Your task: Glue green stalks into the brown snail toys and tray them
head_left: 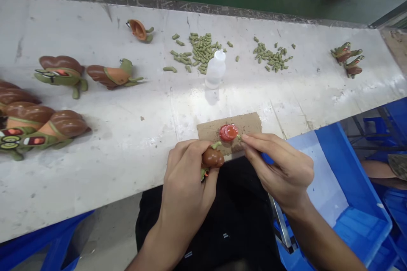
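Note:
My left hand (187,182) is closed around a small turtle-like figure (213,158) with a brown shell and a green limb pointing up. Between thumb and forefinger, my right hand (278,163) pinches a small green piece (238,136), its tip at the edge of a red cap-like dish (228,132) with a glossy surface. That dish rests on a piece of brown cardboard (251,123) at the table's near edge. Beyond it stands a translucent white bottle (215,70), with a pile of small green pieces (202,48) beside it and a second pile (271,57) to the right.
Several brown and green figures (30,112) crowd the left of the white table (127,135). An open orange-lined part (138,29) lies farther back. Two smaller figures (348,59) sit far right. A blue bin (359,194) is below the table, near a person's leg (378,169).

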Demonstrator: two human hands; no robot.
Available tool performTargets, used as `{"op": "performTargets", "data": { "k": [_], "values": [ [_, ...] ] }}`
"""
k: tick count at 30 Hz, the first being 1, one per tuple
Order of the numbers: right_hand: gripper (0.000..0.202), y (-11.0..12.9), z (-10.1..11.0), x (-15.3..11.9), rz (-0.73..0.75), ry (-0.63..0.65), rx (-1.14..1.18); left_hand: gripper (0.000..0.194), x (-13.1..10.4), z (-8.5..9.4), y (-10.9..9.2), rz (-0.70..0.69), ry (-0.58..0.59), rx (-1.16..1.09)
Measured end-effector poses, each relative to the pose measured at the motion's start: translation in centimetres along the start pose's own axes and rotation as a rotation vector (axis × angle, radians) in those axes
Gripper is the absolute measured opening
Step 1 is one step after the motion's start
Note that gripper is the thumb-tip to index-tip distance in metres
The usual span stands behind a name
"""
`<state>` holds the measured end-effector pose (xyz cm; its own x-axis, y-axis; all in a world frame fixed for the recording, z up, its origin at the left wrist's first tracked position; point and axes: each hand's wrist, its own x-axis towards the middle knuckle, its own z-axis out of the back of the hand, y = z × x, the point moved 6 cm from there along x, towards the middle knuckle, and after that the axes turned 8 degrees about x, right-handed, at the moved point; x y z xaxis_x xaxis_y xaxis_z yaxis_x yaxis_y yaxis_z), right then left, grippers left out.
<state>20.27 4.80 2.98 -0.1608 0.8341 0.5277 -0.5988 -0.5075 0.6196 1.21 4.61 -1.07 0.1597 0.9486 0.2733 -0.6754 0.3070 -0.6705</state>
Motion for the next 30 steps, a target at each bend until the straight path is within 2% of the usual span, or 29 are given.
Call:
{"op": "performTargets", "data": {
  "k": [11,13,15,17,20,22,24,27,30],
  "values": [
    [0.023,0.1,0.0,0.0,-0.018,0.044,0.023,0.030,-0.1,0.2,0.2,0.024,-0.014,0.003],
    [0.023,0.0,0.4,-0.1,-0.117,-0.001,0.063,0.031,-0.2,0.2,0.3,0.053,-0.007,-0.023],
    [0.025,-0.8,1.1,-0.4,-0.319,-0.109,0.178,0.029,-0.3,0.2,0.4,0.089,-0.004,-0.068],
    [0.023,-1.9,1.3,-0.9,-0.570,-0.192,0.398,0.027,-0.3,0.5,0.3,0.143,-0.031,-0.121],
    [0.009,-2.8,0.4,-1.3,-0.830,-0.192,0.780,0.026,0.0,1.1,-0.1,0.237,-0.048,-0.229],
    [0.006,-3.0,0.0,-1.2,-0.899,-0.182,0.944,0.027,0.5,1.2,-0.5,0.271,0.010,-0.343],
    [0.010,-3.2,-0.2,-0.9,-0.930,-0.180,1.009,0.019,1.0,1.1,-0.9,0.272,0.099,-0.466],
    [0.008,-3.5,-0.3,-0.7,-0.911,-0.190,0.914,0.010,1.3,0.8,-0.8,0.289,0.166,-0.529],
    [0.007,-3.6,-0.2,-0.5,-0.852,-0.217,0.724,0.004,1.1,0.4,-0.1,0.324,0.158,-0.436]
  ]
}}
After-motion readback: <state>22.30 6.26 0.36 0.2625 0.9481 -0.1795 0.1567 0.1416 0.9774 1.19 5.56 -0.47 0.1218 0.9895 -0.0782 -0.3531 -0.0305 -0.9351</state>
